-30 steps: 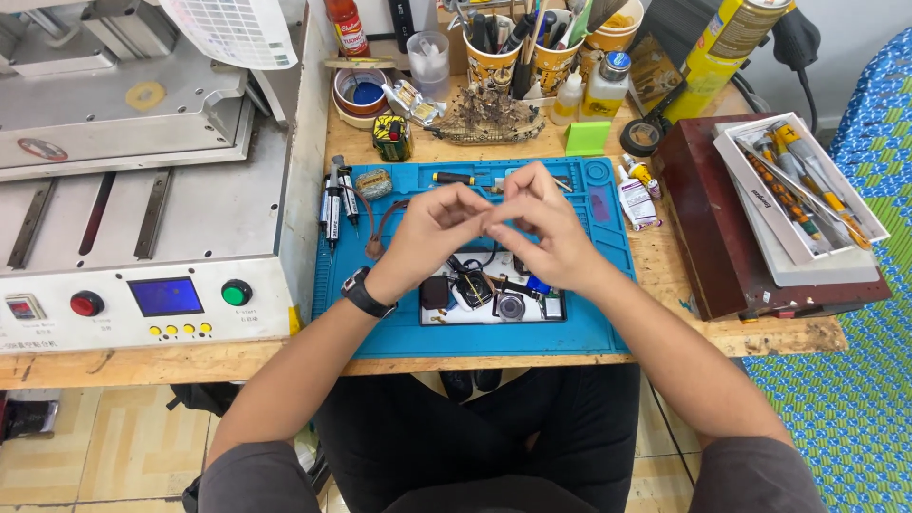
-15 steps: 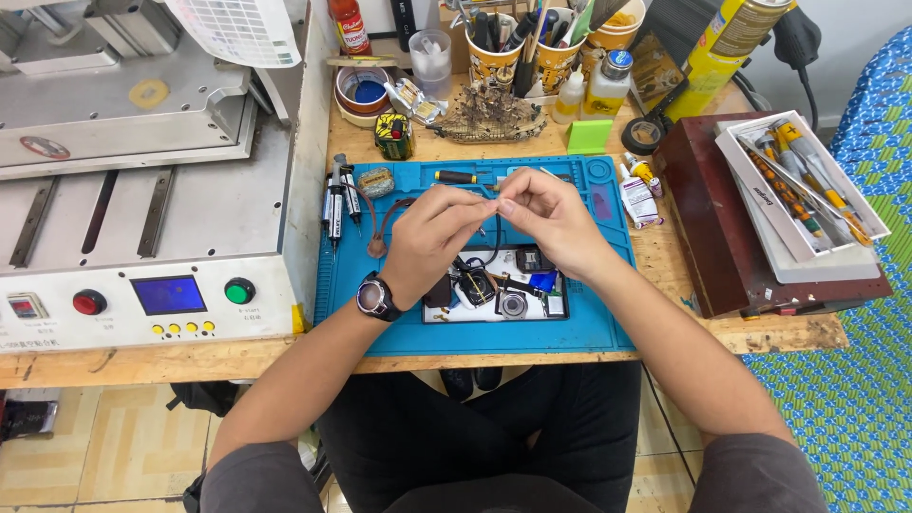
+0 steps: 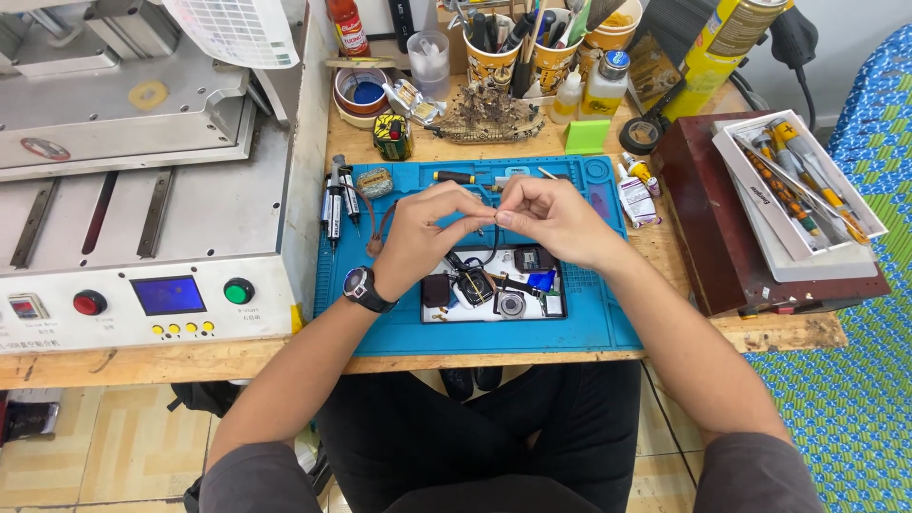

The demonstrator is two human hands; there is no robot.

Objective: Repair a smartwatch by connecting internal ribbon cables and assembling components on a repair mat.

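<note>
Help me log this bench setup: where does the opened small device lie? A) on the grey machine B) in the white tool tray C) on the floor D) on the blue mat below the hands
D: the device lies on the blue mat, just below both hands.

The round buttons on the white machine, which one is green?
The green button is the one on the right of the blue screen, nearest the blue mat. The red button sits left of the screen.
</note>
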